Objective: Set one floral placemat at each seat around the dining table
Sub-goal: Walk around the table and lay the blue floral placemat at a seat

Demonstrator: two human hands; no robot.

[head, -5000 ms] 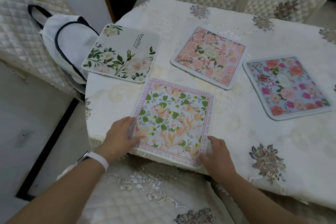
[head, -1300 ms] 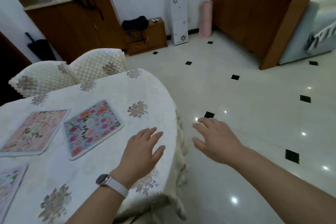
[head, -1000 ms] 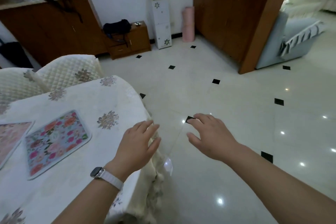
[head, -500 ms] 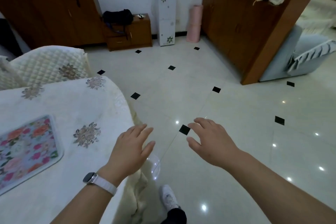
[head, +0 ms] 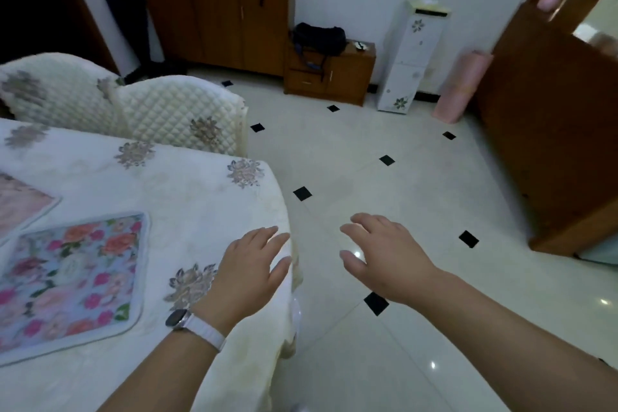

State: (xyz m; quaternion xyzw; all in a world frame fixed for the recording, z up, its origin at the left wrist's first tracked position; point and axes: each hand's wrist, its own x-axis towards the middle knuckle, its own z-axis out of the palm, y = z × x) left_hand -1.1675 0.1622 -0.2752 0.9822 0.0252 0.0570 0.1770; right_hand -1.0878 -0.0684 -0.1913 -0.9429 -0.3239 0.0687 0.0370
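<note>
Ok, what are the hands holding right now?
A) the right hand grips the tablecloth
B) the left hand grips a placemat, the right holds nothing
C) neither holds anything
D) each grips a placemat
C: the left hand and the right hand both have spread fingers with nothing in them, and the blue floral placemat lies flat on the table, clear of both.

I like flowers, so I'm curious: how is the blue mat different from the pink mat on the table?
The blue placemat has a blue ground with bright red and pink flowers; the pink placemat is pale pink. The blue placemat shows almost whole; the pink placemat is mostly cut off at the left edge. The blue placemat lies nearer the camera than the pink placemat. Both lie flat on the cream tablecloth.
</note>
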